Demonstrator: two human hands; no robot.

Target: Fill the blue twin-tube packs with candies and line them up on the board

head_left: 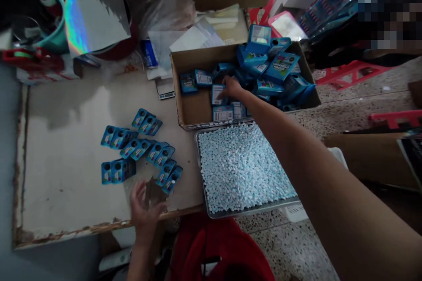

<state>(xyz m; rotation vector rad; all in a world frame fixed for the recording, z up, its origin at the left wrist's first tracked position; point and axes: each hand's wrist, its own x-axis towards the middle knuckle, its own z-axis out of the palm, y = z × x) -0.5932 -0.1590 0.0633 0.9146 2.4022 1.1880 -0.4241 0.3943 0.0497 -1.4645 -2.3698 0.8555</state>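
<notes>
My right hand [231, 88] reaches into a long cardboard box [194, 112], its fingers at a small blue box with a white label [216, 95]; whether it grips that box is hard to tell. Many more blue boxes [281, 66] are heaped at the right of the carton. Near the table's front edge my left hand [145, 204] is held with fingers apart and nothing in it. Just beyond it, several blue packs with dark round spots [123, 171] stand in small groups on the pale table [72, 193].
A metal tray [211, 216] full of small pale blue pieces sits in front of the carton. Behind are a small scale [166, 95], plastic bags [171, 11] and a teal basin [57, 41]. Red plastic stools [356, 74] stand at the right.
</notes>
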